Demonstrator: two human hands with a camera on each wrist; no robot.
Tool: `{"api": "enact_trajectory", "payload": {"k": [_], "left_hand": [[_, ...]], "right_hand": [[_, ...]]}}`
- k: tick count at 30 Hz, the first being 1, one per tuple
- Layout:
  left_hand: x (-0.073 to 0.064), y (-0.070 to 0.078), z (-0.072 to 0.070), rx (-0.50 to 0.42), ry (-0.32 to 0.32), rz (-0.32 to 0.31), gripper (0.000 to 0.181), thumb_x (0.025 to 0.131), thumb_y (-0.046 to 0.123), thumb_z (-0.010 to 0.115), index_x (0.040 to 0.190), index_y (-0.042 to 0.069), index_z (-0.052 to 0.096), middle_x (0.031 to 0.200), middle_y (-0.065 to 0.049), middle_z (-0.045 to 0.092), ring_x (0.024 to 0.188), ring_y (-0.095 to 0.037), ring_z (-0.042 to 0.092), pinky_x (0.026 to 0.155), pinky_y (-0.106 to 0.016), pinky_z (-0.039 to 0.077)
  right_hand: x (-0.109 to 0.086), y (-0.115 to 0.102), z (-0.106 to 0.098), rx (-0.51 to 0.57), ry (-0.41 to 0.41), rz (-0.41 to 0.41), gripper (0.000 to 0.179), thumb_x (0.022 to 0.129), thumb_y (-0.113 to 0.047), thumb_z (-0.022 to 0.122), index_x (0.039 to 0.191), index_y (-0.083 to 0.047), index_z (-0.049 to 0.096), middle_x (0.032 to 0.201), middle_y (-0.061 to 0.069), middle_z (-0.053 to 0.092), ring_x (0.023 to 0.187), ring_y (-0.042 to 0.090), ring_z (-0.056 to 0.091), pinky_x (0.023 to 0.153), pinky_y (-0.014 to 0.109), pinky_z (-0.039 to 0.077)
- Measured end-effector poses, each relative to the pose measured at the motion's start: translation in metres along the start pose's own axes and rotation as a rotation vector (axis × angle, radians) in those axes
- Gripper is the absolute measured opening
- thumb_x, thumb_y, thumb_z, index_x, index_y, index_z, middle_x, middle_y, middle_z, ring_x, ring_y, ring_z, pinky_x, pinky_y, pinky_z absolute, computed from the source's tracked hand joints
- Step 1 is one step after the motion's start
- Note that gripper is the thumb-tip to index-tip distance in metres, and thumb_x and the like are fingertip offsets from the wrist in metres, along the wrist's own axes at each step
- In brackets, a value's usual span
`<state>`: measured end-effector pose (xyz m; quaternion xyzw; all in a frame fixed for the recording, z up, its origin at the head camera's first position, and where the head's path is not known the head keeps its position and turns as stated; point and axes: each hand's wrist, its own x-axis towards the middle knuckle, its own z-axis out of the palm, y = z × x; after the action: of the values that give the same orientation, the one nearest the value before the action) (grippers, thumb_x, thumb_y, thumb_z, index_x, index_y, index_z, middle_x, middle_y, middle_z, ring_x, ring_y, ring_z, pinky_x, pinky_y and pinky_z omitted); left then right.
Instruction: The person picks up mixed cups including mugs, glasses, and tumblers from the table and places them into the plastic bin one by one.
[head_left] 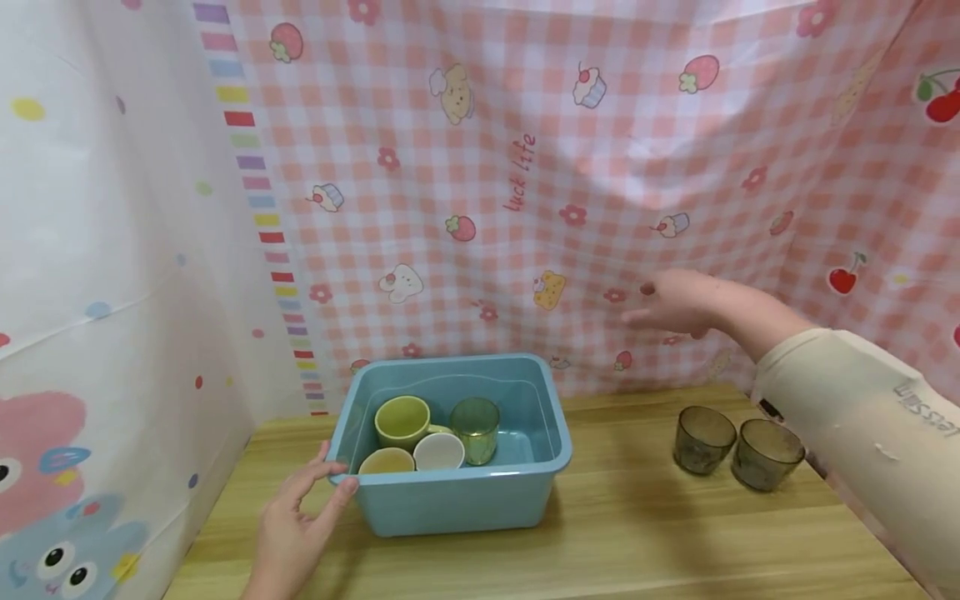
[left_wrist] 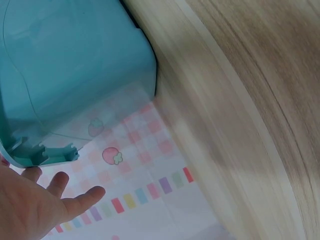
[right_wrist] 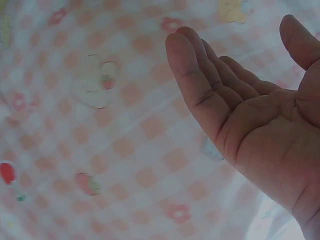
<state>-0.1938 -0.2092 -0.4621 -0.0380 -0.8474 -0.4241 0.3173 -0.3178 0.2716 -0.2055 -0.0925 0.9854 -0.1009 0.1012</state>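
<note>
A light-blue plastic bin (head_left: 450, 500) stands on the wooden table with several cups in it. My left hand (head_left: 296, 517) holds the bin's front left rim corner between thumb and index finger; in the left wrist view its other fingers (left_wrist: 82, 201) are spread beside the bin. Inside are a yellow-green mug (head_left: 402, 427), a green glass (head_left: 476, 433), a white cup (head_left: 439, 452) and a yellowish cup (head_left: 386, 461). My right hand (head_left: 682, 302) is in the air right of the bin, palm bare and fingers loosely extended (right_wrist: 250, 110).
Two dark tinted glasses, a left one (head_left: 703, 440) and a right one (head_left: 767, 454), stand close together on the right of the table (head_left: 622, 517). A pink checked cloth (head_left: 525, 250) hangs behind, and a white patterned cloth (head_left: 150, 250) hangs at the left.
</note>
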Motion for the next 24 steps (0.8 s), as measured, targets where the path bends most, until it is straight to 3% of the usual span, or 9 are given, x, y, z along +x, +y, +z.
{"api": "enact_trajectory", "payload": {"k": [4,8,14,18,24], "left_hand": [[0.0,0.0,-0.001,0.007,0.003,0.002,0.019,0.09,0.018,0.089,0.106,0.021,0.079,0.143,-0.005,0.072,0.131,0.023,0.049,0.106,0.005,0.029],[0.0,-0.001,-0.001,0.009,0.005,0.007,0.02,0.089,0.018,0.089,0.106,0.021,0.079,0.143,-0.004,0.072,0.131,0.023,0.049,0.106,0.005,0.029],[-0.001,-0.002,0.001,0.019,0.006,0.005,0.02,0.09,0.02,0.089,0.106,0.024,0.079,0.144,-0.002,0.072,0.131,0.024,0.047,0.107,0.005,0.029],[-0.001,-0.002,0.0,0.019,0.006,0.001,0.02,0.09,0.02,0.088,0.106,0.024,0.078,0.144,-0.003,0.071,0.131,0.024,0.047,0.106,0.005,0.028],[0.0,-0.003,-0.002,0.026,0.009,0.017,0.019,0.09,0.021,0.088,0.107,0.02,0.078,0.144,-0.004,0.072,0.13,0.024,0.046,0.105,0.005,0.028]], "right_hand": [[-0.006,0.028,0.004,-0.019,0.037,-0.005,0.085,0.108,-0.05,0.058,0.156,0.016,0.034,0.151,0.043,0.049,0.097,0.04,0.072,0.082,0.051,0.06],[-0.011,0.051,0.013,-0.017,0.125,-0.018,0.09,0.108,-0.054,0.058,0.156,0.017,0.032,0.143,0.042,0.058,0.127,0.057,0.06,0.1,0.067,0.054],[-0.017,0.074,0.034,0.009,0.28,0.009,0.1,0.105,-0.066,0.053,0.165,0.008,0.019,0.152,0.043,0.047,0.131,0.063,0.055,0.103,0.076,0.048],[-0.016,0.082,0.055,0.058,0.39,0.003,0.1,0.104,-0.068,0.054,0.168,0.0,0.017,0.156,0.041,0.045,0.129,0.061,0.057,0.098,0.075,0.05],[-0.02,0.107,0.091,0.118,0.555,0.004,0.101,0.103,-0.065,0.059,0.167,0.004,0.021,0.159,0.039,0.042,0.137,0.064,0.045,0.105,0.08,0.041]]}}
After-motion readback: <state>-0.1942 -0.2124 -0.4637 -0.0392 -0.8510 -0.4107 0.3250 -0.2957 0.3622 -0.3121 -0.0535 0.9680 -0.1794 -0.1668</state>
